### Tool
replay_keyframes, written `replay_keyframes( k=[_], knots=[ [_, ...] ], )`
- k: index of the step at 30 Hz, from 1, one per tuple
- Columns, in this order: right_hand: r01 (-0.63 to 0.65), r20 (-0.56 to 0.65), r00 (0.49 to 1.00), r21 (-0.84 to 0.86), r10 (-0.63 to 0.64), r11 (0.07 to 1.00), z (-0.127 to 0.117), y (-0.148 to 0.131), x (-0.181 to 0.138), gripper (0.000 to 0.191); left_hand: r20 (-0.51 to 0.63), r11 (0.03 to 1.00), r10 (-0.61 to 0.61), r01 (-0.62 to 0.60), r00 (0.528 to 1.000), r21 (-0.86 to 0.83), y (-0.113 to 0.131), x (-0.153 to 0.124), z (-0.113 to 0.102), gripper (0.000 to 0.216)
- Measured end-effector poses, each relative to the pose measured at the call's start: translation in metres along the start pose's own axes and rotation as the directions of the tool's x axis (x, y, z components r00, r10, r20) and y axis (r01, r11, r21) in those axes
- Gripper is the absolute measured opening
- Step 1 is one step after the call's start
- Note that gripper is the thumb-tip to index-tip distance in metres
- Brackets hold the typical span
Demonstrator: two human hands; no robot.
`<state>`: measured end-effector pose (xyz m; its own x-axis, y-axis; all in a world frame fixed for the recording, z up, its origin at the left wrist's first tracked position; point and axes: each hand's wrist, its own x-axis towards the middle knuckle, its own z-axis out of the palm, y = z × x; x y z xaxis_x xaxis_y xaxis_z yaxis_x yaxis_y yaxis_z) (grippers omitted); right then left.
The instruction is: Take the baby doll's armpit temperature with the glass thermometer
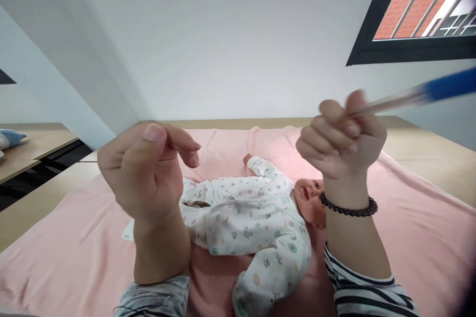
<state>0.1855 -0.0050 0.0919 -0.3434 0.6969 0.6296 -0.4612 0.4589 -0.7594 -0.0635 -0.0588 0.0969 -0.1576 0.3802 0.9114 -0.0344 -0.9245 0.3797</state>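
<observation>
No word can be read with certainty. The one trace of lettering is a tiny dark line of print on a white patch (128, 229) that shows beside the left forearm (160, 250), over the pink cloth (74, 252); it is too small to make out. The doll's white suit (245, 218) bears little printed animals and round motifs, and any letters among them are too fine to tell.

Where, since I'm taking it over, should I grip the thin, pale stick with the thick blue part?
Probably by the thick blue part, from the picture's right: it is wider and points away from the right hand, which pinches the pale shaft.
</observation>
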Motion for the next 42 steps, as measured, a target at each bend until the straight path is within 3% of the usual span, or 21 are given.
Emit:
replay_keyframes(
  k=[2,4,7,12,16,17,19,21,25,26,29,30,32,34,38,40,42],
  knots=[
    [0.062,-0.021,0.998,0.062,-0.061,0.996,-0.003,0.002,0.001,0.070,-0.008,1.000,0.006,-0.006,1.000,0.005,0.000,0.000,0.000,0.026],
    [0.028,-0.028,0.999,-0.123,-0.032,0.992,-0.003,0.003,0.001,0.065,-0.029,1.000,-0.002,0.003,1.000,0.022,0.000,0.001,-0.001,0.024],
    [-0.078,-0.061,0.997,-0.431,0.057,0.899,0.000,0.005,0.001,0.048,-0.072,0.999,0.028,-0.025,0.997,0.047,-0.001,0.001,-0.003,0.022],
    [-0.124,-0.083,0.990,-0.132,0.114,0.983,0.000,0.014,0.004,0.045,-0.066,0.996,0.022,-0.016,0.998,0.089,-0.001,0.001,-0.007,0.029],
    [-0.104,-0.236,0.972,-0.449,-0.006,0.887,0.003,0.020,0.007,0.042,-0.049,0.998,0.000,0.003,0.999,0.060,0.000,0.001,-0.005,0.031],
    [-0.107,-0.239,0.971,-0.430,0.001,0.897,0.004,0.019,0.008,0.043,-0.054,0.999,-0.005,0.007,0.999,0.052,0.001,0.001,-0.005,0.031],
    [-0.109,-0.185,0.980,-0.183,0.075,0.977,0.005,0.017,0.008,0.049,-0.053,0.999,-0.021,0.024,0.998,0.048,0.001,0.001,-0.004,0.031],
    [-0.119,-0.127,0.985,0.020,0.121,0.993,0.006,0.014,0.009,0.052,-0.044,0.998,-0.023,0.026,0.999,0.052,0.002,0.001,-0.004,0.030],
    [-0.102,-0.252,0.967,-0.268,0.032,0.958,0.004,0.014,0.008,0.045,-0.027,0.998,-0.038,0.039,0.999,0.045,0.002,0.001,-0.004,0.029],
    [-0.109,-0.239,0.970,-0.249,0.048,0.962,0.003,0.015,0.008,0.046,-0.025,0.998,-0.043,0.044,0.999,0.042,0.001,0.001,-0.004,0.028],
    [-0.143,-0.119,0.982,0.021,0.144,0.990,0.001,0.017,0.008,0.054,-0.020,0.999,0.023,-0.022,1.000,0.030,-0.005,0.003,-0.005,0.028],
    [-0.143,-0.127,0.982,0.007,0.143,0.990,0.002,0.018,0.008,0.053,-0.017,0.998,0.059,-0.059,0.998,0.026,-0.007,0.003,-0.005,0.028],
    [-0.095,-0.256,0.966,-0.228,0.035,0.969,0.004,0.018,0.007,0.050,-0.001,0.994,0.106,-0.106,0.994,0.015,-0.011,0.004,-0.006,0.029],
    [-0.081,-0.294,0.955,-0.374,-0.035,0.924,0.006,0.017,0.006,0.046,0.012,0.994,0.112,-0.112,0.994,0.003,-0.013,0.005,-0.008,0.030],
    [-0.159,-0.063,0.986,-0.057,0.156,0.986,0.007,0.015,0.004,0.052,0.022,0.991,0.134,-0.134,0.991,-0.004,-0.013,0.005,-0.012,0.031],
    [-0.128,-0.156,0.983,-0.186,0.099,0.974,0.008,0.016,0.003,0.051,0.033,0.989,0.149,-0.149,0.988,0.003,-0.013,0.004,-0.014,0.030],
    [-0.064,-0.302,0.950,-0.426,-0.075,0.903,0.009,0.017,0.002,0.048,0.041,0.987,0.156,-0.157,0.987,0.019,-0.012,0.004,-0.016,0.027]
  ],
)
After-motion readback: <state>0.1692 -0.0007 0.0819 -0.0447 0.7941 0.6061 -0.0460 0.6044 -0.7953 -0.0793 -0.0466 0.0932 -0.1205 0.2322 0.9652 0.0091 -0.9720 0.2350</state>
